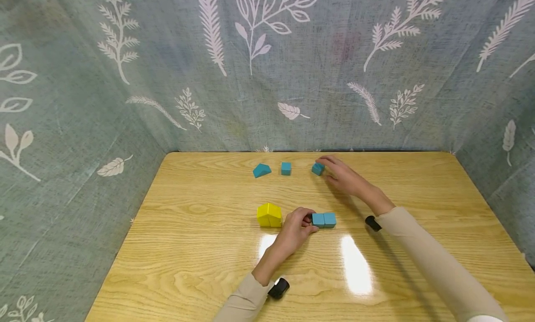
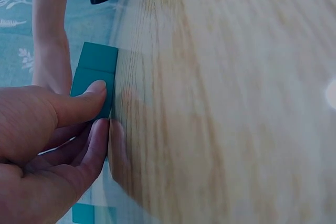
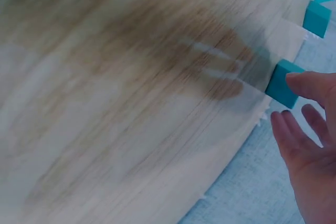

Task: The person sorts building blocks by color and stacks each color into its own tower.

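The left grip [image 1: 294, 229] holds adjoining blue blocks [image 1: 324, 220] near yellow blocks [image 1: 269, 215].

Curtained workspace (room unclear), leafy cloth [image 1: 238, 111] on three sides, wood-grain table [image 1: 196, 252]

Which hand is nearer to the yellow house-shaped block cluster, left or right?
Left. The left hand is just right of the yellow house-shaped block cluster; the right hand is farther right and farther back.
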### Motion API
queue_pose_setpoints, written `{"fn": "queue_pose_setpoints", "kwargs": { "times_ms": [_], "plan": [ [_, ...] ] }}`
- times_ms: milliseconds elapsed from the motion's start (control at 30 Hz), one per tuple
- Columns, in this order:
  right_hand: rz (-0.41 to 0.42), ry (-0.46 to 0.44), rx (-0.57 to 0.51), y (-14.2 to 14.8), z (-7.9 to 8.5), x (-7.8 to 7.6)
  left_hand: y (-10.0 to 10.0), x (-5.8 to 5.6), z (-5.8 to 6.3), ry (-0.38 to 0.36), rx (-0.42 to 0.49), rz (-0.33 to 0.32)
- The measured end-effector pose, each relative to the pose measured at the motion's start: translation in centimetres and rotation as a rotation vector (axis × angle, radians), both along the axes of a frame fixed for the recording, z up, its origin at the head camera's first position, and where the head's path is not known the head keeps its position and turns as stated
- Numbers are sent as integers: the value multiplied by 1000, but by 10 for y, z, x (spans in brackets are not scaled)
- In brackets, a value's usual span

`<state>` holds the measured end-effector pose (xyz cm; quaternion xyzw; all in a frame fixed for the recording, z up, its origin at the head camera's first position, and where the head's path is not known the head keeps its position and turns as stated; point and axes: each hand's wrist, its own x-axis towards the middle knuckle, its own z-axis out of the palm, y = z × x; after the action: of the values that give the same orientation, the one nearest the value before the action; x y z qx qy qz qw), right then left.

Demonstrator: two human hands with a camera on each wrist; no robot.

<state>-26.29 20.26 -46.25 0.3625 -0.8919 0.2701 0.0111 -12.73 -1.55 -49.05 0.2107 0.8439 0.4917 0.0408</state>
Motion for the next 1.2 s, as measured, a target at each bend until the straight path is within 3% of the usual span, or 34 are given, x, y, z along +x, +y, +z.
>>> {"fn": "queue_pose_setpoints", "kwargs": {
  "times_ms": [433, 1000, 1200],
  "plan": [
    [47, 32, 17, -3, -8, -4, 2, 1, 0, -5, -7, -7],
    [-42, 14, 14, 0, -1, 2, 2, 1, 2, -21, -4, -7],
    [-68, -54, -47, 5, 1, 11, -1, 0, 1, -21, -11, -1]
  ]
}}
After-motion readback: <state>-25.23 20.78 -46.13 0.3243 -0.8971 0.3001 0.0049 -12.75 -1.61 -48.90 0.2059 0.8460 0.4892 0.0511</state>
